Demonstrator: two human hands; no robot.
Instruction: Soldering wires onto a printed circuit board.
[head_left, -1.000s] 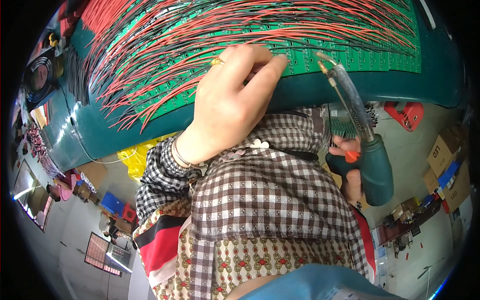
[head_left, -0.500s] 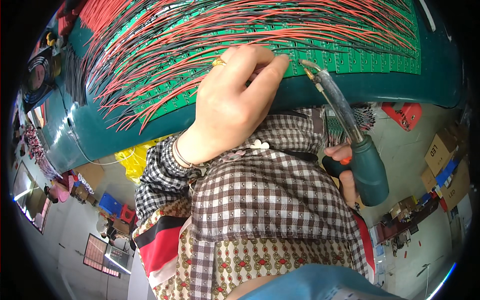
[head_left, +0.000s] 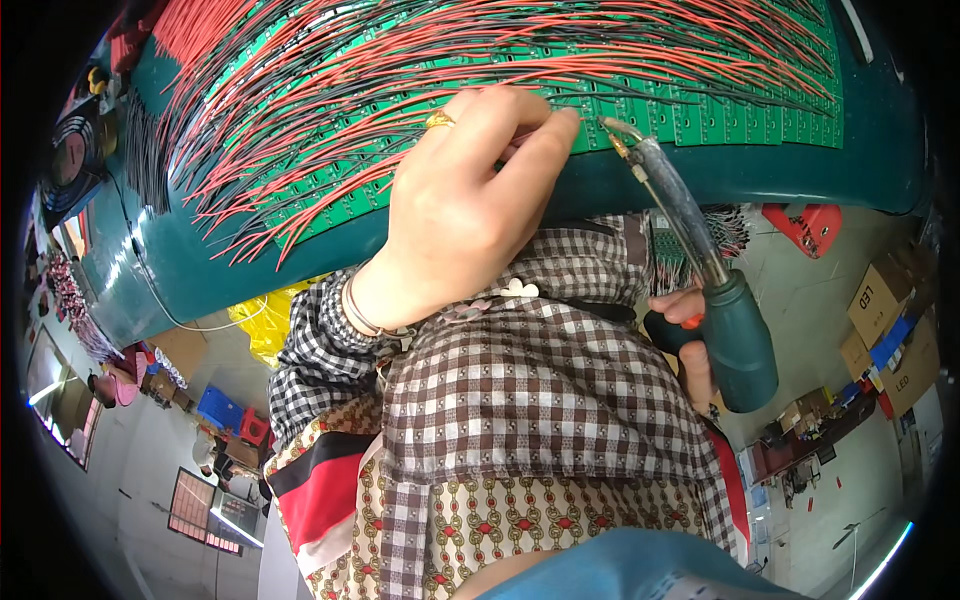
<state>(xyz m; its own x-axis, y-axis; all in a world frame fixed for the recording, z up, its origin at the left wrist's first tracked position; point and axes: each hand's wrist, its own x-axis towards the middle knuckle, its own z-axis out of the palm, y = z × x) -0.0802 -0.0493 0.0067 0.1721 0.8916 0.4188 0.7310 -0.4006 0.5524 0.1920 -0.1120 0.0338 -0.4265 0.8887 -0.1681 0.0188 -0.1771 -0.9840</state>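
My left hand over the near edge of the green circuit boards. Its fingers curled narrow; tips partly hidden, so I cannot tell whether a wire is pinched. Red and black wires lie across the boards, beyond and to the left of those fingers. My right hand: fingers wrapped round a dark green soldering gun, its tip just right of my left thumb. Fan well left of both hands' fingers.
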